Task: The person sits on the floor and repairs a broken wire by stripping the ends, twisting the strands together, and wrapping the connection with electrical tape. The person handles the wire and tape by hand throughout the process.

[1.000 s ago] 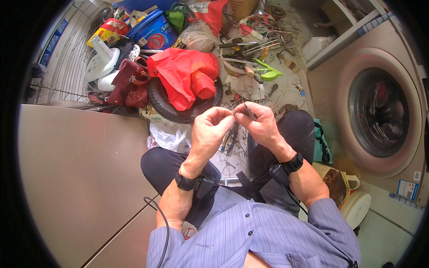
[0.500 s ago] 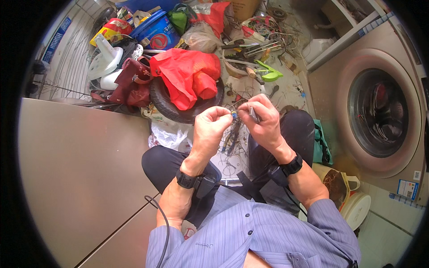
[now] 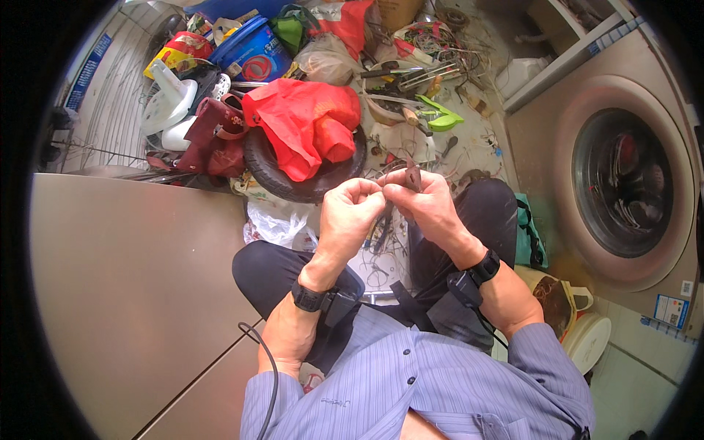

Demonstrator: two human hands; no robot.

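In front of my knees both hands meet, fingertips nearly touching. My left hand [image 3: 347, 214] is closed in a pinch on a thin wire [image 3: 383, 176], whose end is hidden by the fingers. My right hand [image 3: 431, 208] is closed too, its thumb and forefinger pinching toward the left fingertips. Against that palm it keeps a pair of pliers, with the dark metal jaws [image 3: 413, 178] sticking up past the forefinger. What lies exactly between the fingertips is too small to make out. Loose wires and bits [image 3: 379, 233] lie on the floor below the hands.
Ahead lies a black tyre [image 3: 273, 177] with a red bag [image 3: 299, 121] on it. A blue bucket [image 3: 253, 53], hand tools [image 3: 422, 79] and a green clip-like piece [image 3: 442, 116] clutter the far floor. A front-loading washing machine [image 3: 551, 158] stands right; a smooth beige panel [image 3: 139, 286] fills the left.
The hands have drawn closer, and the small blue piece seen between the fingertips is now hidden. My right hand has turned, so the pliers' jaws point more upward.
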